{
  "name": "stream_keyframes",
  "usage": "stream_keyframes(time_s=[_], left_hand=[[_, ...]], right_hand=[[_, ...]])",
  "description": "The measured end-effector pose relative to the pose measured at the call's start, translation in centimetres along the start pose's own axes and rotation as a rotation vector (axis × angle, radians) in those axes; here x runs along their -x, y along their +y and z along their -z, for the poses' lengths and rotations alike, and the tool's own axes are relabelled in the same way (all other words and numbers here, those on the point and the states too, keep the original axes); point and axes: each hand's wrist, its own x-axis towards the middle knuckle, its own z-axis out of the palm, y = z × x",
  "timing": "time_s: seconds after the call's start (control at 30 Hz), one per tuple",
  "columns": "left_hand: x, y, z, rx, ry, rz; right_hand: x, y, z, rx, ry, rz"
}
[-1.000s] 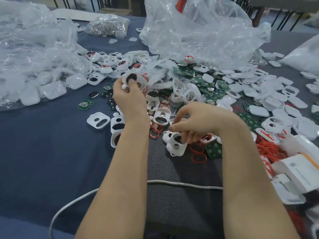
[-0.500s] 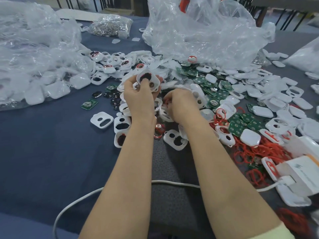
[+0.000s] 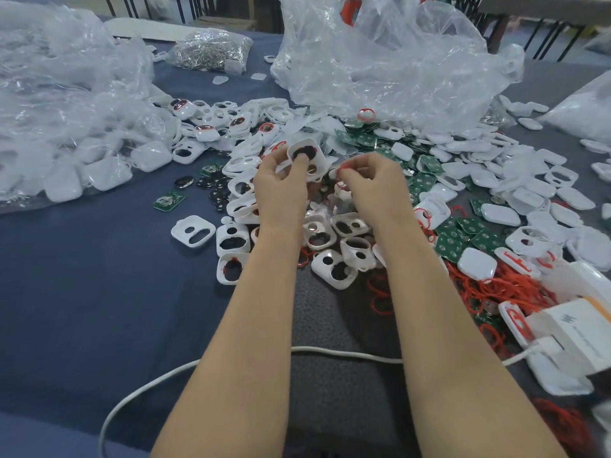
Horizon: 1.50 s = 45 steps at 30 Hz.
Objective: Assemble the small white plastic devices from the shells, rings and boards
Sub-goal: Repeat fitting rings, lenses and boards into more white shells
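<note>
Holding white shell (image 3: 305, 153) above parts pile (image 3: 439, 160), left hand (image 3: 281, 193) gripping its edges, thumb in the opening. Pinching red ring (image 3: 343, 165) in right hand (image 3: 373, 188), just beside shell. Likely light, stiff, slick plastic (ring soft, stretchy); best held by the rim.

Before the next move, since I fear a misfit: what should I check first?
1. Left hand grips white shell: ok.
2. Shell opening free: not ok, thumb lies on it.
3. Right hand pinches red ring: ok.
4. Ring untwisted: cannot tell, mostly hidden.
5. Ring meets shell: not ok, apart.
6. Green boards beside right arm: ok.
</note>
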Motion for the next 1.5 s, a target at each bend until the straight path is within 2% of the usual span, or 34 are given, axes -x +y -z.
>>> stream_keyframes(time_s=[0.17, 0.4, 0.53, 0.73, 0.83, 1.0, 1.2, 1.37, 1.43, 1.5], left_hand=[[0.1, -0.3, -0.2, -0.13, -0.048, -0.002], [0.3, -0.3, -0.2, -0.148, -0.058, 0.027], [0.6, 0.2, -0.3, -0.018, -0.202, 0.117], [0.9, 0.0, -0.3, -0.146, -0.361, 0.109], [0.8, -0.2, -0.3, -0.196, -0.34, 0.092], [0.4, -0.2, -0.3, -0.164, -0.215, 0.104], [0.5, -0.1, -0.4, -0.171, -0.168, 0.092], [0.3, 0.0, -0.4, -0.043, -0.151, 0.114], [0.4, 0.0, -0.4, -0.017, -0.172, 0.112], [0.5, 0.0, -0.5, -0.015, -0.208, 0.096]], right_hand=[[0.4, 0.1, 1.3, -0.34, 0.004, -0.087], [0.5, 0.5, 1.4, -0.354, 0.007, -0.084], [0.4, 0.7, 1.3, -0.311, 0.056, -0.046], [0.5, 1.2, 1.2, -0.152, 0.096, 0.018], [0.5, 1.2, 1.2, -0.162, 0.063, 0.008], [0.5, 0.9, 1.1, -0.202, -0.035, -0.003], [0.7, 0.8, 0.9, -0.024, 0.0, 0.079], [0.8, 1.0, 0.6, 0.202, 0.054, 0.109], [0.7, 1.0, 0.6, 0.173, 0.061, 0.112], [0.6, 0.8, 0.7, 0.014, 0.031, 0.066]])
